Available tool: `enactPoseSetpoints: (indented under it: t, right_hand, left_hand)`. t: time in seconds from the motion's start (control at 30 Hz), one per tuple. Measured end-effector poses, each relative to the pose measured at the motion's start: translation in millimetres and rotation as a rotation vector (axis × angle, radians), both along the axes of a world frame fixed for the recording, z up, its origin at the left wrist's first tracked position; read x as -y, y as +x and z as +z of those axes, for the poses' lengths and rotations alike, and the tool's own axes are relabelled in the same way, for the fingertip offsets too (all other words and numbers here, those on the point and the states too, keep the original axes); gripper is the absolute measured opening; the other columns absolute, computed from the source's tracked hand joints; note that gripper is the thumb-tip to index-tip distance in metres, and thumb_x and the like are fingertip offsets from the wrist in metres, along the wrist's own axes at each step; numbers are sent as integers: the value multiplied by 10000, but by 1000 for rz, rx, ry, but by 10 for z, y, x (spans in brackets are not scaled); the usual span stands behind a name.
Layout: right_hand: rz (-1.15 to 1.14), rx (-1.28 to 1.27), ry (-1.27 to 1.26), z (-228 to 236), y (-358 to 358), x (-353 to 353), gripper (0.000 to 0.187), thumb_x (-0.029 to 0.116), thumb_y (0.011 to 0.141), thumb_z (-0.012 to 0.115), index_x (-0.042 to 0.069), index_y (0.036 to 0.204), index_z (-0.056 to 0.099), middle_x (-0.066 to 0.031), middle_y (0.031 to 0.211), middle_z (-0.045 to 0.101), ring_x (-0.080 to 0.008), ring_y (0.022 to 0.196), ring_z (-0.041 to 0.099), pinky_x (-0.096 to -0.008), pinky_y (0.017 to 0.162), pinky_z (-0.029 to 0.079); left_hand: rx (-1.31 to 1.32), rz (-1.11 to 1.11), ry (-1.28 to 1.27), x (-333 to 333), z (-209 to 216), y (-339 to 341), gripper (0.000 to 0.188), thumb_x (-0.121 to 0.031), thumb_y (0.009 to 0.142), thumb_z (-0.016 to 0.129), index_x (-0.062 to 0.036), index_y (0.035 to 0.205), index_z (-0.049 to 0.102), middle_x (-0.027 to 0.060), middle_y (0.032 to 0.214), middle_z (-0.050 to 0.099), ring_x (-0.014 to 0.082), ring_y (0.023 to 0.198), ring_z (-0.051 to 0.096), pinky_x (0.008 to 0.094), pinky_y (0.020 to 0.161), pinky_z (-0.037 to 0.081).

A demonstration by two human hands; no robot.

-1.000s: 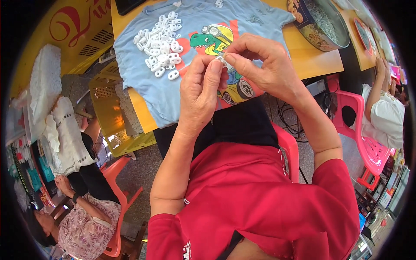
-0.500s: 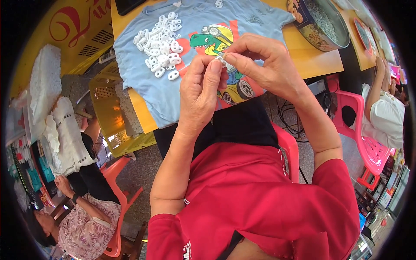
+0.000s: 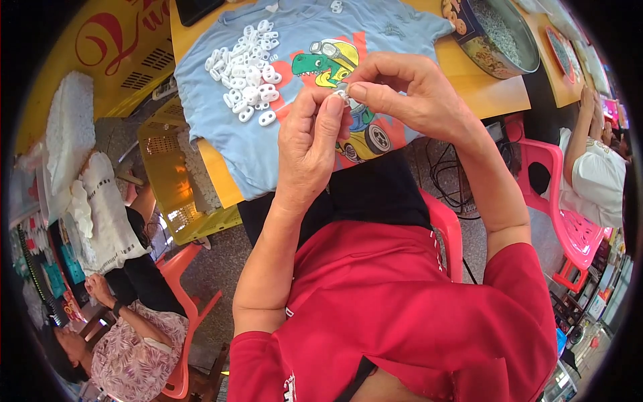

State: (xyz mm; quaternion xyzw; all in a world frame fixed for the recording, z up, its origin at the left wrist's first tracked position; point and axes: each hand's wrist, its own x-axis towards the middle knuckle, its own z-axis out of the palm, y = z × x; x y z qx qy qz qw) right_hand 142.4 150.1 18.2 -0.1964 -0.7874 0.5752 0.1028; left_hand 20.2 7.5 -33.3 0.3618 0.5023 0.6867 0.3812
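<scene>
Both hands are up over the table edge, fingertips meeting at roughly 12 o'clock of frame centre. Left hand [image 3: 309,144]: fingers curled in, thumb and forefinger pinched on a small white plastic piece [image 3: 343,92]. Right hand [image 3: 408,94]: also pinched closed on the same piece, coming in from the 2 o'clock side. The piece is mostly hidden by the fingertips, so I can't tell its exact shape or whether it's one part or two being pressed together.

Pile of white plastic pieces [image 3: 248,77] sits at 10 o'clock of the hands, on a light-blue T-shirt [image 3: 268,144] with a cartoon dinosaur print, spread flat over the yellow table [image 3: 492,100]. One stray white piece is at the shirt's far edge, 12 o'clock.

Progress, judged only from the layout: one piece in hand, a few dozen in the pile. I see no separate finished heap, so I can't say how many in the pile are done. Looks like plenty left.

Surroundings: a round metal tin [image 3: 499,37] at 2 o'clock, a pink plastic chair [image 3: 569,221] at 4 o'clock, a yellow crate [image 3: 177,181] at 9 o'clock, and another person in a floral top [image 3: 134,345] at 7 o'clock.
</scene>
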Motion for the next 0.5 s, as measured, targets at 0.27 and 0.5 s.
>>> enactPoseSetpoints:
  t: [0.27,0.5]
  right_hand:
    - [25,-29,157,43,-9,-9,155,120,918,640,-25,973,649,-16,847,620,-63,779,562,-230,689,477]
    - [43,-94,336,63,-24,-7,145,114,898,653,-27,932,646,-34,796,602,-94,713,548,-246,640,459]
  left_hand:
    - [15,0,3,-2,-4,2,180,-186,1020,500,-23,971,559,-3,775,550,47,668,501,203,600,424]
    - [-25,17,3,-3,19,12,178,-179,1018,503,-20,965,564,-4,766,555,46,658,497,202,589,419]
